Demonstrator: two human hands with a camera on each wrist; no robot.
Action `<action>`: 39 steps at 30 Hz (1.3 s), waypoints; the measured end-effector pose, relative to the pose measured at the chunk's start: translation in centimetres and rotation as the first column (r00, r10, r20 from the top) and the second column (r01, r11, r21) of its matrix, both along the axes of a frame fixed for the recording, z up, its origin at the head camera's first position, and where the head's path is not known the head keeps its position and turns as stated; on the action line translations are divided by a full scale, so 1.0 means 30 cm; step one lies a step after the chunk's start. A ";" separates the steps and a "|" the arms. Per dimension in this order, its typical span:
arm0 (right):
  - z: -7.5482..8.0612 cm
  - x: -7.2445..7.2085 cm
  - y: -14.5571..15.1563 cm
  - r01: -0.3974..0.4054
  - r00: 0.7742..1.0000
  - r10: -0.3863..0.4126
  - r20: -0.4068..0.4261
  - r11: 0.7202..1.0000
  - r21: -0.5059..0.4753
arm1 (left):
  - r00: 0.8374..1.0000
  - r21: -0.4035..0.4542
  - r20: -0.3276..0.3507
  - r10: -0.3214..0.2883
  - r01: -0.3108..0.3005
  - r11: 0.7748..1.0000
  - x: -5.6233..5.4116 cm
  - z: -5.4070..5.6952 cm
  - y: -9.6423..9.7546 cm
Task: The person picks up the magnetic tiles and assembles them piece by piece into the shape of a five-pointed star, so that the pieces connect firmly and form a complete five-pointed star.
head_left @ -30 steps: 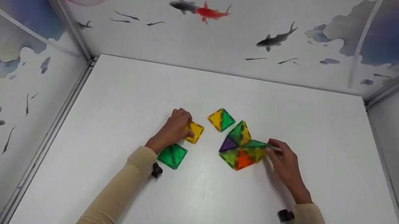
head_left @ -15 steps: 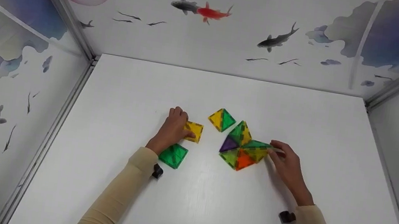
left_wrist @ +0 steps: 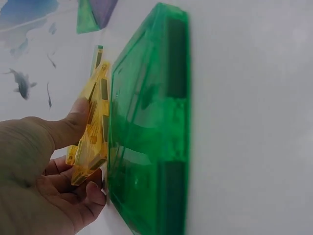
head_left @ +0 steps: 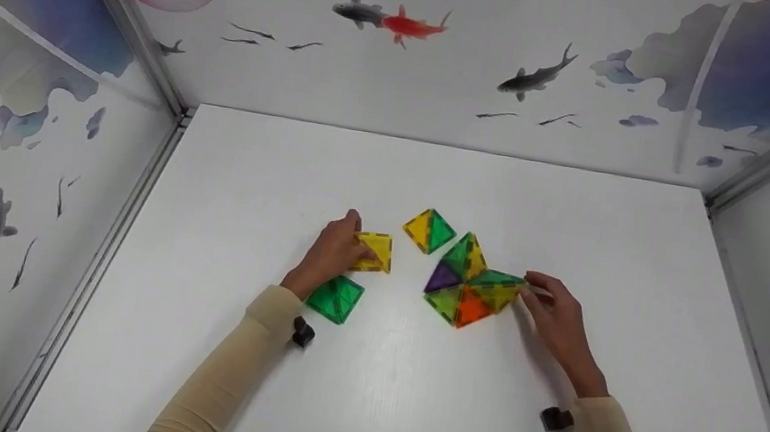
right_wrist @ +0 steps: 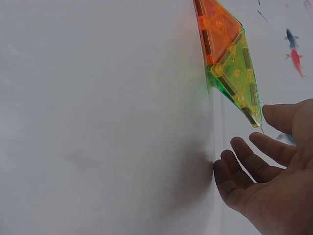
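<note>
In the head view my left hand (head_left: 334,246) pinches a yellow magnetic tile (head_left: 377,251), thumb on its face. The left wrist view shows that yellow tile (left_wrist: 93,134) tilted, with fingers curled beneath it. Close to my left wrist lie green magnetic tiles (head_left: 335,299). My right hand (head_left: 557,320) pinches the outer corner of a raised green triangular magnetic tile (head_left: 501,280), part of a multicoloured cluster. An orange tile (right_wrist: 218,27) and a yellow-green tile (right_wrist: 239,73) join there in the right wrist view. The fingertip contact at the corner is partly hidden.
Behind the cluster a yellow and green tile pair (head_left: 429,231) lies on the white table (head_left: 390,402). A purple tile (head_left: 443,278) sits on the cluster's left side. Fish-printed panels (head_left: 401,92) close in the table's back and sides.
The yellow tile has turned slightly in my left hand, whose fingers have shifted. My right hand stays at the green tile's corner, with almost no movement.
</note>
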State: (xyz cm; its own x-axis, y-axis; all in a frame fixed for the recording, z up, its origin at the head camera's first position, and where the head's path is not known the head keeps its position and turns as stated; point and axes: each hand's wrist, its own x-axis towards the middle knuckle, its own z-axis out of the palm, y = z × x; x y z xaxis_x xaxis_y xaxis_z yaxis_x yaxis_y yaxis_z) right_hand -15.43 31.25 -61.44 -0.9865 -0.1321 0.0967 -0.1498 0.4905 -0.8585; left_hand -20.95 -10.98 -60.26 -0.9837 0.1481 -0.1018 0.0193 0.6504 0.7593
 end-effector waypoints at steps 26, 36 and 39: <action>0.115 0.031 -0.139 -0.021 0.965 0.014 -0.260 0.999 -0.024 | 0.997 0.642 0.068 -0.046 -0.008 0.767 0.084 0.061 0.074; 0.126 0.013 -0.187 -0.069 0.958 0.062 -0.279 0.998 -0.013 | 0.991 0.734 -0.055 -0.120 0.122 0.668 0.119 0.061 0.147; 0.124 0.014 -0.175 -0.050 0.960 0.044 -0.275 0.999 -0.014 | 0.993 0.743 -0.032 -0.117 0.102 0.662 0.121 0.049 0.148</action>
State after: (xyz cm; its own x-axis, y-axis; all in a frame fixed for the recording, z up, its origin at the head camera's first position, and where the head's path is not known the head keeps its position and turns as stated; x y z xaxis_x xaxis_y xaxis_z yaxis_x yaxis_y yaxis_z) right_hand -15.01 25.99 -57.73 -0.9143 -0.1726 0.3664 -0.4038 0.4596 -0.7910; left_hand -17.32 -6.54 -58.80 -0.9546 0.2888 0.0736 0.0358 -0.1339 0.9903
